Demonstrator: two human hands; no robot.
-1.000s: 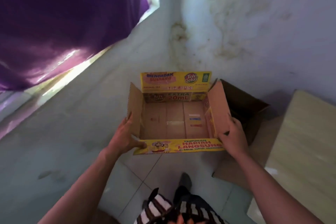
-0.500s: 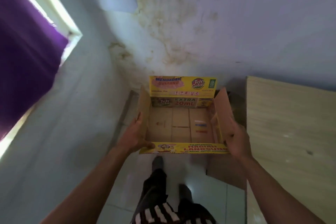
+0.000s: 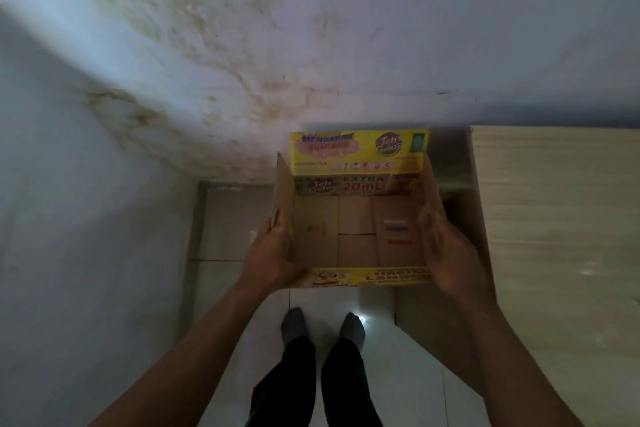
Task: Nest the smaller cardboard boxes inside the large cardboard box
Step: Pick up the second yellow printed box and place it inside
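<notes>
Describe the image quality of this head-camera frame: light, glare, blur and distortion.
Head view: dim and bluish overall; one small bright glare spot on the floor tiles by the feet; motion blur smears the printing on the yellow box held by the left hand and right hand; wide-angle distortion stretches the forearms outward; the stained wall looks soft, its marks streaked.

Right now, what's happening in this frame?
A person stands on a tiled floor, holding an open yellow-printed cardboard box out in front with both hands. The left hand grips the left side flap and the right hand grips the right side. The box looks empty, flaps up. To the right and partly behind it is plain brown cardboard, probably the large box, though little of it shows. A light wooden surface sits further right. Nothing is nested yet.
</notes>
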